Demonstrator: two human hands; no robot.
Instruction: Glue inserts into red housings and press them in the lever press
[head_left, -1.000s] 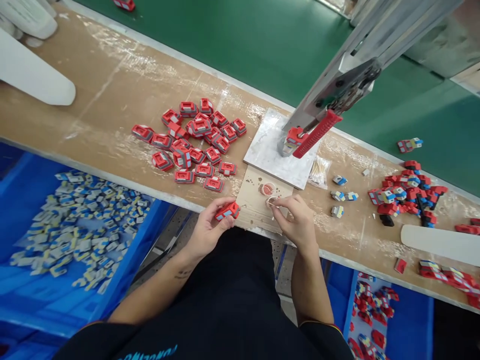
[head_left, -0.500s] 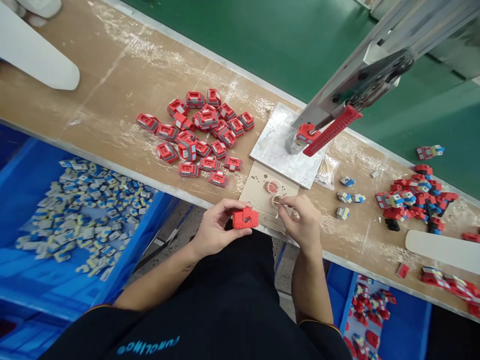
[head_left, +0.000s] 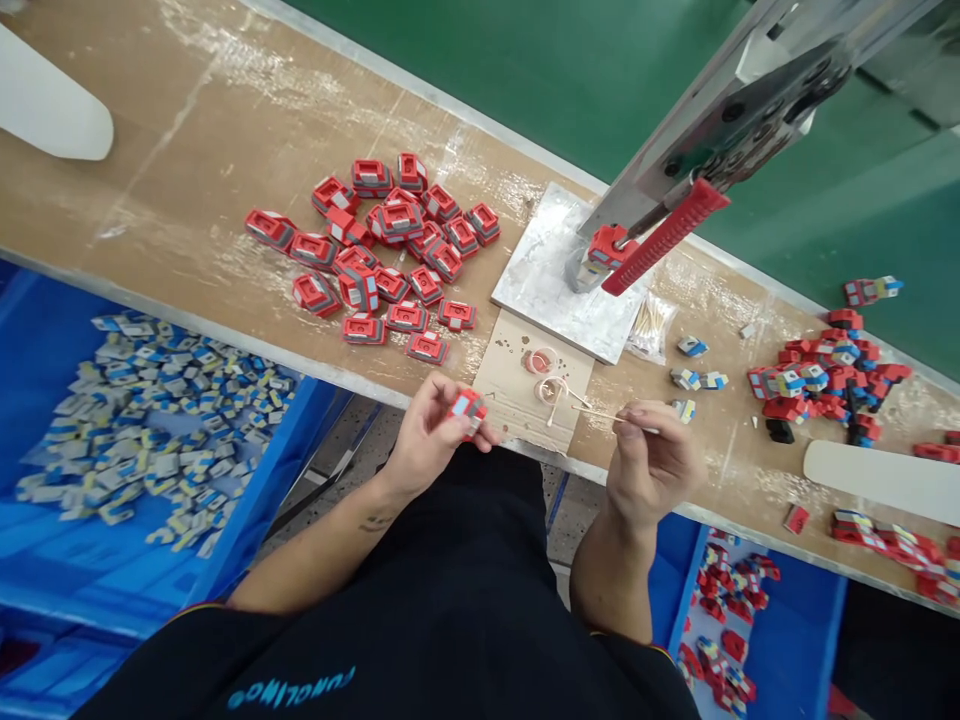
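Observation:
In my left hand (head_left: 429,432) is a small red toy part (head_left: 468,408), turned so that a pale window-like patch shows. My right hand (head_left: 654,458) pinches a thin cotton swab (head_left: 596,412), its tip pointing left toward the cardboard. On that stained cardboard sheet (head_left: 517,405) stand two small round cups; one cup (head_left: 541,361) has something reddish in it, and beside the other cup (head_left: 553,392) lies a white-tipped swab.
Many red-and-grey toy parts (head_left: 397,220) lie heaped at left. A metal press with a red handle (head_left: 664,240) rises from a metal plate (head_left: 525,265). A bag of swabs (head_left: 649,325) and red toy assemblies (head_left: 810,380) lie right. Blue bins (head_left: 300,440) stand below the table edge.
My right hand has drawn the swab away from the cups, to the right. My left hand has turned the red part over and shifted it slightly left and up.

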